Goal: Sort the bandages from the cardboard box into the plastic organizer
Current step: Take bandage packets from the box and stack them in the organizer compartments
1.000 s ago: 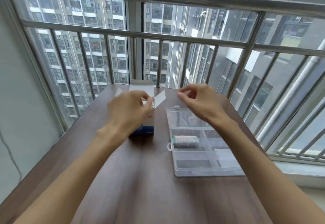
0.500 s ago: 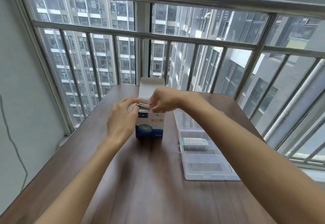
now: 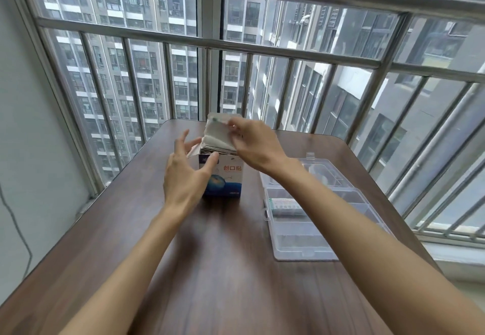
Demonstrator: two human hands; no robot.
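Left hand: the left hand (image 3: 187, 177) stands at nine o'clock of the cardboard box (image 3: 223, 177), fingers spread and straight, thumb tip touching the box's front top edge; it grips nothing.
Box: upright at the table's centre, top open, white and blue with red print.
Bandages: a thick stack of bandages (image 3: 219, 139) rises partway out of the box mouth, its lower end inside.
Right hand: the right hand (image 3: 256, 148), reaching in from three o'clock, pinches the stack's upper right edge between thumb and fingertips.
Organizer: the clear plastic organizer (image 3: 301, 245) lies open at three o'clock of the box, well apart from it; one compartment holds a small white and green packet (image 3: 284, 204), the others look unfilled.
Risk: the stack looks loose, so a one-edge pinch could let it fan and spill; with the left hand not gripping, the light box may lift or tip.
Surface: a dark wood-grain table (image 3: 210, 269), smooth, likely slippery for paper wrappers.
Room: a railed, glazed balcony facing grey apartment towers.
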